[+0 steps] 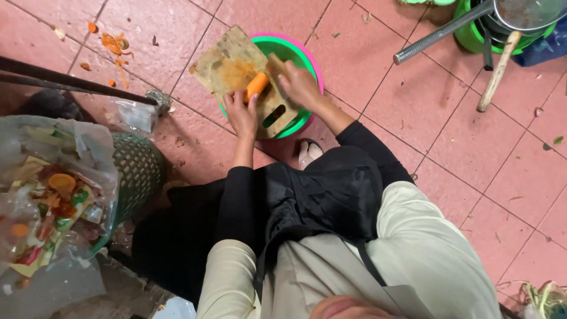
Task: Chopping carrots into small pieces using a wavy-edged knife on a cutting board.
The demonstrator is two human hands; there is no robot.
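Pinning the carrot with my left hand, fingers closed over its near end, I hold it flat on the wooden cutting board lying across the green basin. My right hand is wrapped around what looks like a knife just beside the carrot; the blade is hard to make out. I judge this the cutting step; next calls for steady downward pressure. The carrot's long axis points away from my left hand, slanting toward my right.

One wooden cutting board, one carrot, one knife, two hands at work, one green-and-pink basin, one green mesh bin, one metal pipe.
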